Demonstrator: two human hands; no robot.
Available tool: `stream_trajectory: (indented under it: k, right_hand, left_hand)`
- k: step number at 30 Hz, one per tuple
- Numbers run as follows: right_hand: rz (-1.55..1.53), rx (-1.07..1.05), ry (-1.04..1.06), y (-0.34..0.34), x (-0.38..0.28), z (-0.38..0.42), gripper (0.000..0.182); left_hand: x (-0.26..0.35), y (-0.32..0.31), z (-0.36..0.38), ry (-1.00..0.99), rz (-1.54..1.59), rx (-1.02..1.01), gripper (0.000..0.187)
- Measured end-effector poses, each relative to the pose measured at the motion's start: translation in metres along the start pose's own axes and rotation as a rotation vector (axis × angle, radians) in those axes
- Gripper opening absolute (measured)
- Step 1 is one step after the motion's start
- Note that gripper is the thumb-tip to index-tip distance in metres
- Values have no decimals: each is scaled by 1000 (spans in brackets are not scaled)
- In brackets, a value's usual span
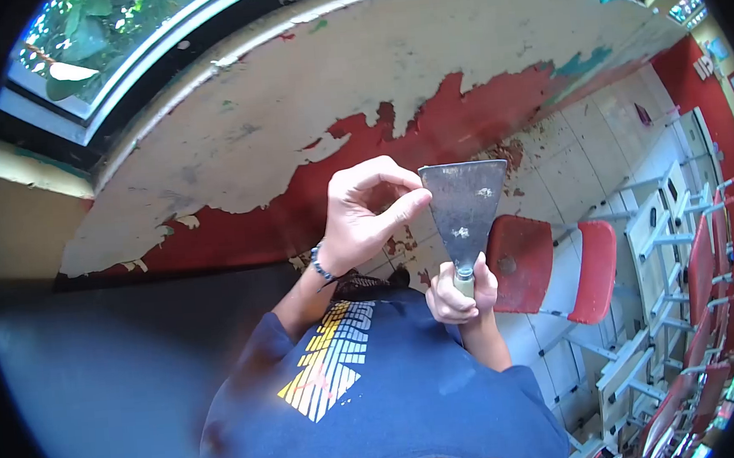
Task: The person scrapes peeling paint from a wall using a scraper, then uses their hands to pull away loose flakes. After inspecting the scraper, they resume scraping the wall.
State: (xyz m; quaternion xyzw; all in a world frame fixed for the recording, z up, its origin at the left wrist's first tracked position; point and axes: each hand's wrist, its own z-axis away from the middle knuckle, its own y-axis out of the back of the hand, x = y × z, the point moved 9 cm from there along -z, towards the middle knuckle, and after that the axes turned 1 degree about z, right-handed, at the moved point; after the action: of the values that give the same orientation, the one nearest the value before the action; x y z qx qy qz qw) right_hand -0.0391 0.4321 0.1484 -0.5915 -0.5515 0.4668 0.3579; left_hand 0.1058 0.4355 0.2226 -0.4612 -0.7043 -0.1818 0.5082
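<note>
Closest up: person in dark blue shirt [413, 396], yellow-and-white print on front. Right hand [459, 295] closed round the handle [464, 284] of a scraper [469, 205], palm side up, thumb on one side, blade upright, wide edge on top. Blade dark, with pale smudges. Left hand [372, 207], beaded bracelet [322, 264] at wrist, at the blade's upper corner; thumb and index tips nearly together, narrow gap. Can't tell from here if they pinch the blade or just sit beside it. Behind the scraper, red chair [523, 265] on tiled floor [587, 150], paint flakes [511, 158] scattered near wall base. Wall [289, 90] beyond: off-white paint over red, ragged peeled border. More red chairs [700, 265], grey legs, along the right. Farther up left, window [128, 41], leaves [97, 26] outside.
</note>
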Motion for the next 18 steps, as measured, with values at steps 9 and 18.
stream_trajectory:
  k: [9,18]
  right_hand:
    - [154,-113,123,-28,-6,30,55]
    - [420,38,174,-40,-15,50,49]
  left_hand:
    - [53,-54,-6,-122,-188,-84,12]
    - [49,-59,-3,-215,243,82,12]
